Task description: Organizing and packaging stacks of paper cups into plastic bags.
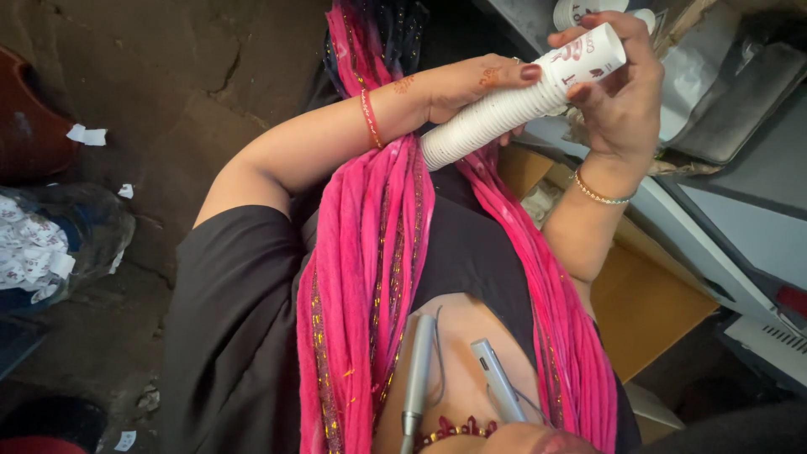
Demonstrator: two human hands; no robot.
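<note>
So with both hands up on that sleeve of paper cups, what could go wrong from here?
1. The stack of paper cups is long and tilted, held only near its upper end by the left hand and the right hand; the free lower end could sag or cups could slide off.
2. That lower end hangs just over the pink scarf, so it may snag.
3. A dropped cup would land on the littered floor.

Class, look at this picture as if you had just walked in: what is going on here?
A person in a black top and pink scarf holds a stack of white paper cups up in front of them with both hands. The left hand grips the stack's middle, while the right hand pinches the topmost, printed cup at the end. A cardboard box sits below.
</note>
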